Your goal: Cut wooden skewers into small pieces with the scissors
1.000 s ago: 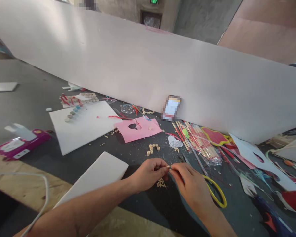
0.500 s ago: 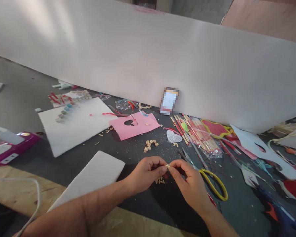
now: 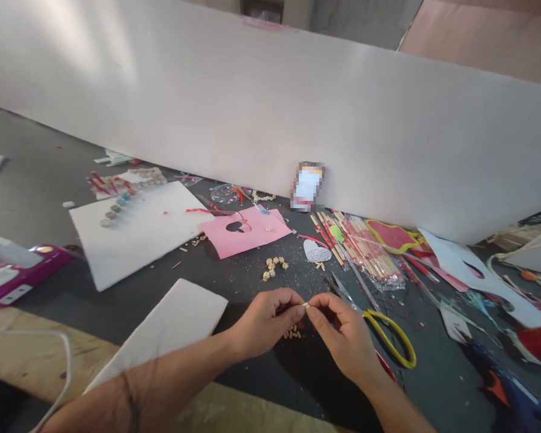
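Note:
Between the fingertips of my left hand [image 3: 270,319] and my right hand [image 3: 340,328] is a small pale wooden stick piece [image 3: 305,305]. Both hands are closed in a pinch, their tips nearly meeting over the dark table. Under my left fingers lies a loose pile of short cut stick pieces [image 3: 292,332], partly hidden by the hand. Just beyond the hands sits a group of little wooden clusters [image 3: 275,266]. Scissors with yellow handles [image 3: 392,340] lie right beside my right hand, blades pointing away.
A white foam piece [image 3: 162,331] lies by my left forearm, a larger white board [image 3: 139,240] behind it. Pink paper [image 3: 247,231], a propped phone [image 3: 307,186] and bundled red-and-wood sticks [image 3: 369,252] lie farther back. A blue glue gun [image 3: 509,385] rests at right.
Almost nothing differs. My hands keep their pinch on the small stick piece, with only a slight shift of the fingers and of the camera view.

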{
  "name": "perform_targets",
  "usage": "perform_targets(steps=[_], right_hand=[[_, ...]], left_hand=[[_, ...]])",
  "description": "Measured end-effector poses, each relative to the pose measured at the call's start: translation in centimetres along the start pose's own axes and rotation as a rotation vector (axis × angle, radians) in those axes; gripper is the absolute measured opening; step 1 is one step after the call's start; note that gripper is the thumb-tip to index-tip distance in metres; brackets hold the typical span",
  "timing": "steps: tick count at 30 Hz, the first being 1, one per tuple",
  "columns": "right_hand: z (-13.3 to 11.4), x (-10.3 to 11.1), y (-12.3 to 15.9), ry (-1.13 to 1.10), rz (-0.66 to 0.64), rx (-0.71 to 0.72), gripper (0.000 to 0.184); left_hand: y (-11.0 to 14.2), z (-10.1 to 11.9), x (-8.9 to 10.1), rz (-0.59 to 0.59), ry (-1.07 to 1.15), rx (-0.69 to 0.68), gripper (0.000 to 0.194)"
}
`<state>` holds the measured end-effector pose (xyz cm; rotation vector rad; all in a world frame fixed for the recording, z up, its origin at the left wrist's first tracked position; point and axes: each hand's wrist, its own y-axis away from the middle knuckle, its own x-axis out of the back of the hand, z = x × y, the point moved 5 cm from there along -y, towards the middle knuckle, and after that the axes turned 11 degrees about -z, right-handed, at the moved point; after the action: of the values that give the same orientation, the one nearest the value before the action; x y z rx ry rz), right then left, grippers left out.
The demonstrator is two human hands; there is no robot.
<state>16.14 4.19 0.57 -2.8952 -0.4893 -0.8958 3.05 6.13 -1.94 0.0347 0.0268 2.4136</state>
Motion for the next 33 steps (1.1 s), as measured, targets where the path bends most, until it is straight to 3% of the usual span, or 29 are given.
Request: perform_targets(steps=[23, 33], right_hand=[[-0.31, -0.21, -0.12, 0.056, -0.054, 0.014, 0.020], [-0.09, -0.26, 0.10, 0.090, -0.045, 0.025, 0.019]], left_hand=[[0.22, 0.50, 0.11, -0.030, -0.328, -0.034, 0.018], [0.23, 0.33, -0.05, -0.029, -0.295, -0.002, 0.018]])
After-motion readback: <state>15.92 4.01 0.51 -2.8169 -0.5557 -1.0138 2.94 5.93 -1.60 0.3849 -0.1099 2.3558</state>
